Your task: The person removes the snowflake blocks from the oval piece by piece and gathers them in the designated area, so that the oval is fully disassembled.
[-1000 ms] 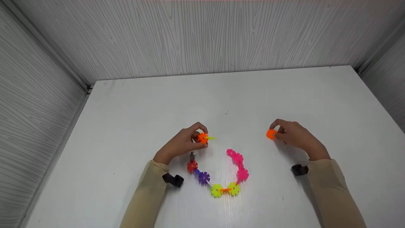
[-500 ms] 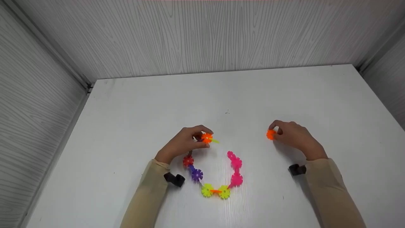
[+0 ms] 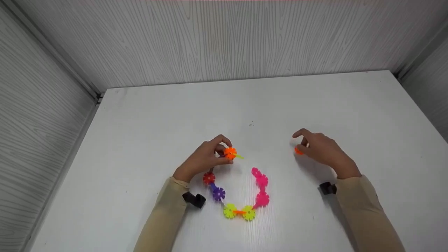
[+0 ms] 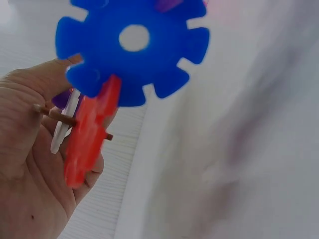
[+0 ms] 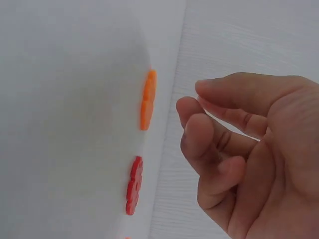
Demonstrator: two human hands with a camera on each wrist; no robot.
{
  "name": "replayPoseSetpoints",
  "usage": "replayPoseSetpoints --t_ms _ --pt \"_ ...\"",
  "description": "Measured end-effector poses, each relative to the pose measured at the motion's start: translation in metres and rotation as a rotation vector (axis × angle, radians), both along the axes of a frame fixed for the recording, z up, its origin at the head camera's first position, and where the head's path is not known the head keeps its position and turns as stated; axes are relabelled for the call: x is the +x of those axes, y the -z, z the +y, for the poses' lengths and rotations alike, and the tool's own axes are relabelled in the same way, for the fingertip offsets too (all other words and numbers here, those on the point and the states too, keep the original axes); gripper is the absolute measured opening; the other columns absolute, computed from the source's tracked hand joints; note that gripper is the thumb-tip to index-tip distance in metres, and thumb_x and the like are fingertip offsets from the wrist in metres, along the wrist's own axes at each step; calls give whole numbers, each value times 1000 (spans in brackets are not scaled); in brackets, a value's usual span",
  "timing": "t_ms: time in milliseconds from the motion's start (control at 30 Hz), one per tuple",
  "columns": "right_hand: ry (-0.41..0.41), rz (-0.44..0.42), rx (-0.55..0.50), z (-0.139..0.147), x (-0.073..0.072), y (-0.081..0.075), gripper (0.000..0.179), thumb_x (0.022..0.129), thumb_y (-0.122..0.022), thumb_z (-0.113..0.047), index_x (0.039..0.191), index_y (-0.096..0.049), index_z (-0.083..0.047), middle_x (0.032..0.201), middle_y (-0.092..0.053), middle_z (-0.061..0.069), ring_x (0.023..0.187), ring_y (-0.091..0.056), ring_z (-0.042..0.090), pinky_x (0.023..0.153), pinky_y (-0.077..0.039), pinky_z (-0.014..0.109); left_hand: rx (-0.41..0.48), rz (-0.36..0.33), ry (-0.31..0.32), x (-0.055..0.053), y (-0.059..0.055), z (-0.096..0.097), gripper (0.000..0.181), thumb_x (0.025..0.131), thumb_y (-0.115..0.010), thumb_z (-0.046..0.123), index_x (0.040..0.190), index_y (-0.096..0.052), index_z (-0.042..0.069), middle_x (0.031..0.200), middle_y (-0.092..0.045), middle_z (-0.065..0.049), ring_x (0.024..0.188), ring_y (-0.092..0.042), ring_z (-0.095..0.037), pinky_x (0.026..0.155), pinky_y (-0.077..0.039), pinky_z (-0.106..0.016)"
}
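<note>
In the head view, an orange flower disc [image 3: 230, 153] is pinched between the thumb and finger of the left hand [image 3: 204, 157], and a thin yellow-green piece [image 3: 239, 156] is seen sticking out from it toward the right hand [image 3: 323, 150]. A chain [image 3: 239, 212] of red, purple, yellow and pink discs is laid in a curve on the tabletop [image 3: 168, 115], from just below the left hand round to the space between the hands. Nothing is gripped by the right hand; its thumb and forefinger are parted, and a loose orange disc [image 3: 297, 151] is partly hidden by it. Both forearms are covered by beige sleeves [image 3: 161, 213]. In the left wrist view, a blue disc [image 4: 99, 40] is shown in front of the left hand, slotted to a red disc [image 4: 84, 144], which is crossed by a brown piece [image 4: 62, 117]; a white piece [image 4: 62, 130] is seen nearer the loosely curled fingers. In the right wrist view, the fingers are bent and held clear of the loose orange disc, beside which a loose red disc [image 5: 134, 186] is laid, apart from it.
</note>
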State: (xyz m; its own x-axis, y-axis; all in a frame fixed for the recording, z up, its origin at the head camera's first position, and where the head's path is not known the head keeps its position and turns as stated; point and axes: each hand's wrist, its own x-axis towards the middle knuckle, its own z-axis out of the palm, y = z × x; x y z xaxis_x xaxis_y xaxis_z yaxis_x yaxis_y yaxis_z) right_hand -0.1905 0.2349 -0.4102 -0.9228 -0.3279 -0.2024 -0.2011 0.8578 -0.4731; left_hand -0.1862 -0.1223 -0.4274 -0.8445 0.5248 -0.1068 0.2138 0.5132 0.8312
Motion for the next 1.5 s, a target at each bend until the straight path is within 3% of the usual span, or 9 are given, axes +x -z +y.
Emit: replayPoseSetpoints --t_ms 300,667,1033,1267,1500 --pt "-79 -50 -169 -36 14 -2 42 97 -56 -20 137 -44 -15 109 -65 10 75 -63 17 68 -49 28 21 30 20 4 1 5 41 86 -73 26 117 -48 16 92 -68 -5 53 -42 -13 55 -46 -25" --pt "-235 -37 -320 -65 27 -3 43 97 -57 -17 137 -43 -15 112 -67 10 77 -68 17 75 -53 29 -33 11 -53 8 -4 17 41 85 -74 28 116 -49 17 98 -71 -4 65 -51 -16 61 -51 -27" --pt "-284 -79 -351 -78 33 -2 43 97 -57 -20 138 -44 -18 116 -67 11 82 -65 17 77 -53 27 -1 54 -17 10 -4 23 39 85 -74 26 113 -50 15 95 -72 -4 63 -51 -15 59 -49 -26" --pt "-293 -103 -365 -81 32 1 41 97 -57 -20 137 -45 -20 115 -67 10 79 -65 15 74 -53 25 18 38 -6 9 -5 24 40 85 -75 25 114 -49 16 95 -70 -5 57 -49 -15 56 -51 -27" --pt "-292 -128 -350 -84 34 4 40 98 -56 -20 136 -47 -24 114 -67 9 78 -64 14 75 -54 27 26 39 -1 12 -6 23 41 85 -75 24 115 -48 17 95 -71 -5 63 -52 -16 58 -52 -27"
